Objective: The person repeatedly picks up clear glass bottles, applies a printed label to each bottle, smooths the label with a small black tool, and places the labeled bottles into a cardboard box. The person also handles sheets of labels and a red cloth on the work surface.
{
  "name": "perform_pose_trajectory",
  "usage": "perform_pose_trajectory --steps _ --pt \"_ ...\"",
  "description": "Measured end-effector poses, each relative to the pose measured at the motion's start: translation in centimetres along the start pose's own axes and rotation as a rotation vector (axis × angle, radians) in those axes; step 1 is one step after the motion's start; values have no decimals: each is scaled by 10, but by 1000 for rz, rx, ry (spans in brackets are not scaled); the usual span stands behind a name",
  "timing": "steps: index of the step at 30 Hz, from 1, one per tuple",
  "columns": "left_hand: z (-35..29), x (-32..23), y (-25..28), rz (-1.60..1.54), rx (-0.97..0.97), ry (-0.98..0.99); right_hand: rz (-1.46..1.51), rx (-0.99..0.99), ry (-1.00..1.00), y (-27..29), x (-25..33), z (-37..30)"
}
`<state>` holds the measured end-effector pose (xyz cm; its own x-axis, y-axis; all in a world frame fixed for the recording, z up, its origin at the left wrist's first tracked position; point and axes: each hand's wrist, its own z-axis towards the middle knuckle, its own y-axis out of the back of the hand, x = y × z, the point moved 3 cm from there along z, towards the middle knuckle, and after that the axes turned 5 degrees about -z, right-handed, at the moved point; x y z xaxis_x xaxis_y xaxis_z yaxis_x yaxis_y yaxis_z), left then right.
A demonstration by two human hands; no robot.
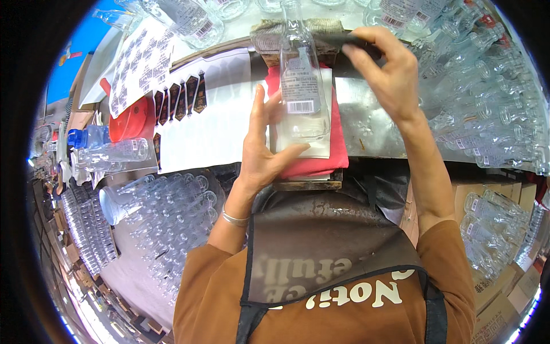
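A clear glass bottle [300,106] with a printed label lies on its back, neck pointing away from me. Under it are white sheets and a pink cloth [339,132] on a small wooden stand [309,186]. My left hand [266,140] is beside the bottle's lower left side, fingers spread and thumb near the base; whether it touches the glass I cannot tell. Right of the neck, my right hand [389,74] pinches a dark flat piece [358,41], too blurred to name. The neck rests before a folded greyish cloth [266,35].
Left lies a white sheet [217,132] with dark tie-shaped labels [180,100], beside a red round object [130,119] and a blue-capped bottle [86,137]. Clear bottles crowd the right side [487,103], the far edge and the lower left [172,212]. Cardboard boxes [498,298] stand lower right.
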<state>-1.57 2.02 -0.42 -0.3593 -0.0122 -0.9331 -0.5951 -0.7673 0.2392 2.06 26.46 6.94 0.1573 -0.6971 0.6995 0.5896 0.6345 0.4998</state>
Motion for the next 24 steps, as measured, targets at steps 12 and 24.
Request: perform_pose_trajectory --steps 12,24 --pt "-1 -24 -24 159 -171 -11 -434 345 576 -28 82 20" --pt "2 -19 -21 139 -101 -14 -136 374 410 -18 40 17"
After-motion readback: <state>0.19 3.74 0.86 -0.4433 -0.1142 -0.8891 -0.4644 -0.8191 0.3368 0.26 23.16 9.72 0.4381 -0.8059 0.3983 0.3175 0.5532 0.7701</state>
